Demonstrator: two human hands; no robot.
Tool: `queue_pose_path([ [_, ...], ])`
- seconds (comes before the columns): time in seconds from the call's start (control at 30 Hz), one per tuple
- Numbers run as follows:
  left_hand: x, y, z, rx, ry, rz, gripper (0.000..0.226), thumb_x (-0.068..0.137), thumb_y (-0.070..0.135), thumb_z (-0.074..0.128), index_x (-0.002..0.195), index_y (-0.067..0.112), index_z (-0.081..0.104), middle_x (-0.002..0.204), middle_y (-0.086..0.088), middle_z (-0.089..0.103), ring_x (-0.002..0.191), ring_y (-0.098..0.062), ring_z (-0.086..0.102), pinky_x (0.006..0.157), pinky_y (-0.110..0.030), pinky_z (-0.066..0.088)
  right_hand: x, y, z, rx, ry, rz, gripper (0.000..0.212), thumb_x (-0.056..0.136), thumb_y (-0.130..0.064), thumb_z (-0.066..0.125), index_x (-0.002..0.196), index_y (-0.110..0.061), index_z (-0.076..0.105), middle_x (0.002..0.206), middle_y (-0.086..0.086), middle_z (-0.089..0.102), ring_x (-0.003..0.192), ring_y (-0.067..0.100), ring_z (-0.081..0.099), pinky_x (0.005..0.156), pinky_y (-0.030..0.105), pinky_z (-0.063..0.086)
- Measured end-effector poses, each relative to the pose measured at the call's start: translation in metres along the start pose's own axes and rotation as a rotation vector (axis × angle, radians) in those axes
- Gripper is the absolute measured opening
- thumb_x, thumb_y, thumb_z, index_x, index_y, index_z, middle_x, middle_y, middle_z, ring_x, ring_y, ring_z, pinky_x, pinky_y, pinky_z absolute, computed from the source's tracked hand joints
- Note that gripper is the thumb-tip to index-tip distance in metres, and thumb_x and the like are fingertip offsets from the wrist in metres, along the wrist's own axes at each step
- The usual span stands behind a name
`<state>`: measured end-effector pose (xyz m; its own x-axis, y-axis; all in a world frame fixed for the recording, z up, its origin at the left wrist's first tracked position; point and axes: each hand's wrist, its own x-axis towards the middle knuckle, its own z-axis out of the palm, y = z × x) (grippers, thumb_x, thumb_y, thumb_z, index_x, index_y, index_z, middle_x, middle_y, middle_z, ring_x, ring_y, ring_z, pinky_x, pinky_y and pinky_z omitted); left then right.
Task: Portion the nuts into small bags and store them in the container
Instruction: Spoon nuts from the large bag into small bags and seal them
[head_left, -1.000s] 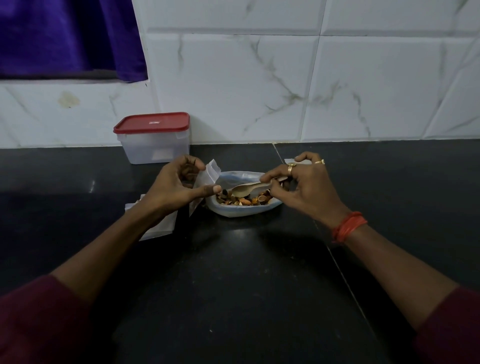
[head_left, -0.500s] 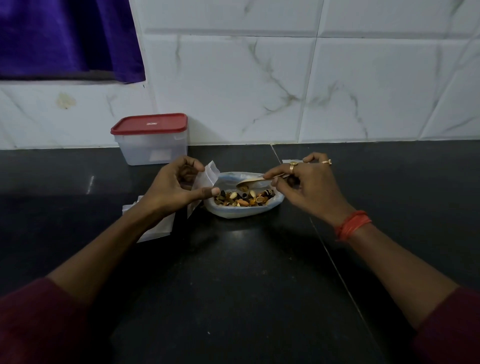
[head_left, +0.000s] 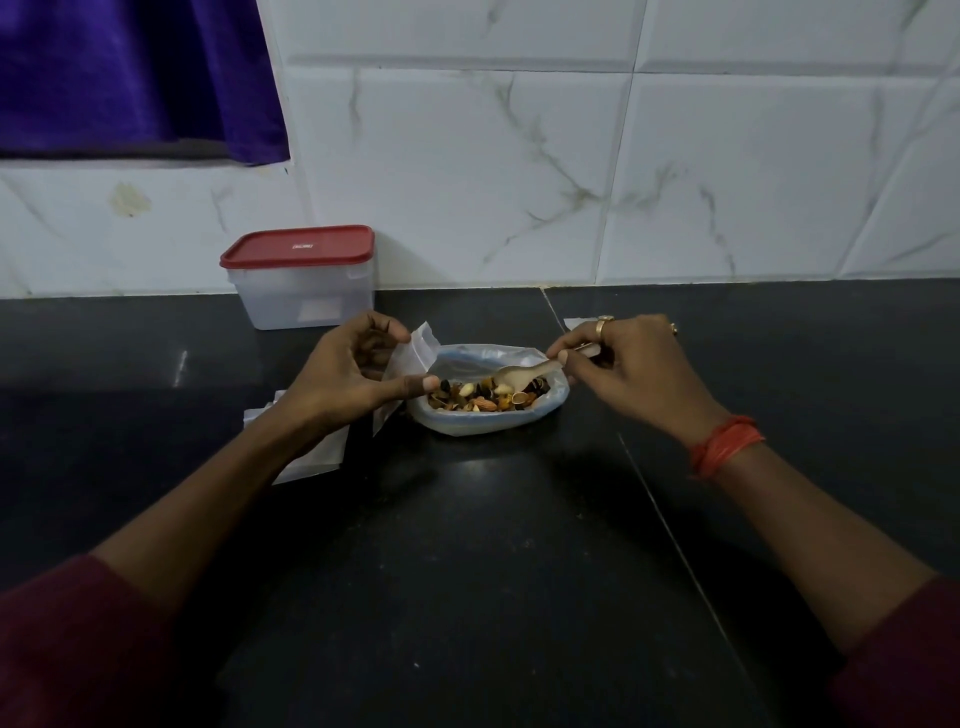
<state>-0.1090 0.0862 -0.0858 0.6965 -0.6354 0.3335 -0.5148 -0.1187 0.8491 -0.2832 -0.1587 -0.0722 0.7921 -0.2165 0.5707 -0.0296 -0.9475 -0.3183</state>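
Note:
Mixed nuts (head_left: 485, 399) lie in a large clear plastic bag (head_left: 483, 423) with its mouth rolled open, on the black counter. My right hand (head_left: 631, 371) pinches the handle of a wooden spoon (head_left: 524, 373), and the spoon's bowl dips into the nuts. My left hand (head_left: 353, 376) holds a small clear bag (head_left: 410, 358) upright just left of the big bag, thumb against its front. A clear container with a red lid (head_left: 301, 278) stands shut at the back left, against the wall.
More small bags (head_left: 311, 457) lie flat on the counter (head_left: 493, 571) under my left wrist. A scrap of white paper (head_left: 576, 323) lies behind my right hand. The white tiled wall (head_left: 571, 156) closes the back, and a purple cloth (head_left: 130, 73) hangs at the top left.
The spoon lifted clear of the nuts, then dipped back down into them. My left hand kept hold of the small bag in the same place.

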Motion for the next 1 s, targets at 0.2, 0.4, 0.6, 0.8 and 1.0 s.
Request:
queue_pose_path([
  [0.2, 0.0, 0.0, 0.0, 0.015, -0.003, 0.0, 0.059, 0.059, 0.038, 0.084, 0.11, 0.019, 0.059, 0.115, 0.001, 0.065, 0.105, -0.014, 0.063, 0.074, -0.015, 0.056, -0.004, -0.003, 0.003, 0.257, -0.189, 0.132, 0.017, 0.097, -0.022, 0.064, 0.107, -0.028, 0.076, 0.074, -0.012, 0.075, 0.075, -0.012, 0.063, 0.065, 0.004, 0.038],
  [0.4, -0.001, 0.0, -0.001, 0.021, -0.022, 0.014, 0.058, 0.059, 0.038, 0.084, 0.109, 0.021, 0.059, 0.116, 0.001, 0.064, 0.106, -0.014, 0.063, 0.077, -0.018, 0.057, -0.004, -0.008, 0.012, 0.469, -0.163, 0.325, 0.018, 0.1, -0.023, 0.059, 0.103, -0.022, 0.077, 0.076, -0.007, 0.076, 0.071, -0.008, 0.063, 0.065, 0.006, 0.039],
  [0.6, -0.002, 0.003, 0.0, 0.064, -0.016, 0.044, 0.06, 0.06, 0.039, 0.083, 0.111, 0.02, 0.059, 0.118, 0.005, 0.063, 0.112, -0.009, 0.06, 0.084, -0.02, 0.054, -0.004, -0.012, 0.016, 0.611, -0.129, 0.479, 0.023, 0.101, -0.016, 0.055, 0.1, -0.021, 0.078, 0.08, 0.0, 0.078, 0.06, -0.006, 0.057, 0.061, 0.013, 0.044],
  [0.8, -0.003, 0.003, 0.001, 0.09, -0.03, 0.067, 0.062, 0.063, 0.038, 0.081, 0.117, 0.018, 0.056, 0.12, 0.006, 0.062, 0.113, -0.005, 0.059, 0.091, -0.022, 0.052, -0.003, -0.014, 0.013, 0.745, -0.024, 0.509, 0.028, 0.1, -0.011, 0.054, 0.087, -0.023, 0.076, 0.075, 0.003, 0.077, 0.072, 0.006, 0.065, 0.061, 0.016, 0.044],
  [1.0, -0.004, 0.004, 0.001, 0.144, -0.055, 0.09, 0.077, 0.066, 0.04, 0.08, 0.135, 0.021, 0.052, 0.13, 0.004, 0.062, 0.118, -0.007, 0.059, 0.099, -0.027, 0.049, 0.0, -0.018, 0.007, 0.89, 0.08, 0.463, 0.025, 0.1, -0.009, 0.055, 0.091, -0.014, 0.077, 0.072, 0.006, 0.075, 0.07, 0.01, 0.066, 0.057, 0.015, 0.046],
])
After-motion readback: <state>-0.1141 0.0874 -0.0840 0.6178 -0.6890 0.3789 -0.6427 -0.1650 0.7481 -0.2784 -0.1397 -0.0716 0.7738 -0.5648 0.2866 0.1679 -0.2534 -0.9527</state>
